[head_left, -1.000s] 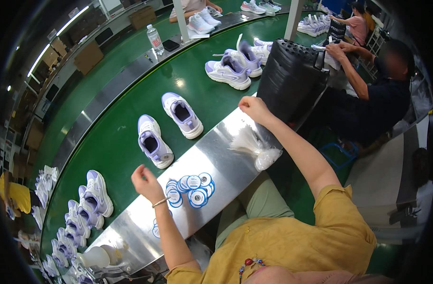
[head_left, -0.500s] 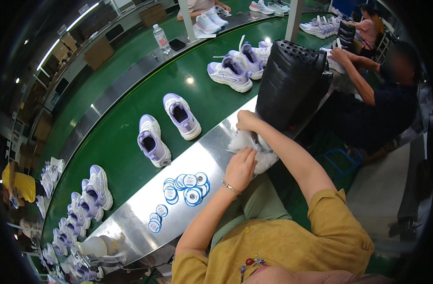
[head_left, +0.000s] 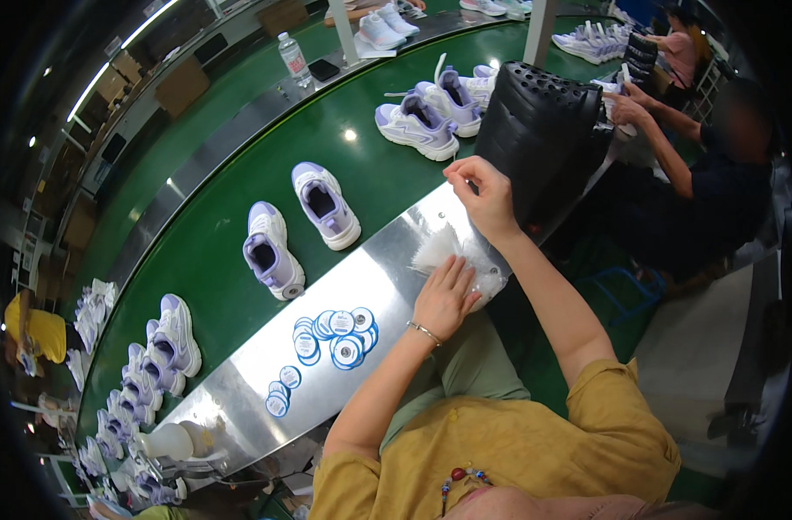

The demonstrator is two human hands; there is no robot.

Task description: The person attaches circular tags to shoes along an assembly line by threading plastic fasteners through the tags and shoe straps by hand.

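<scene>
We saw a crumpled, clear plastic bag of white stuff (head_left: 465,256) lying at the steel worktop (head_left: 240,390)'s near edge, the left hand (head_left: 444,299) pressed flat on it, fingers together, while the right hand (head_left: 481,191) pinched its fingertips above it.

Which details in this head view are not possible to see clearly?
- Pinch of the right hand: whatever it holds is too small to tell.
- White clear packets: the left hand covers part of the pile; contents unclear.
- Round blue and white stickers: print too small.
- Shoes at lower left: blurred and bent by the fisheye rim.
</scene>
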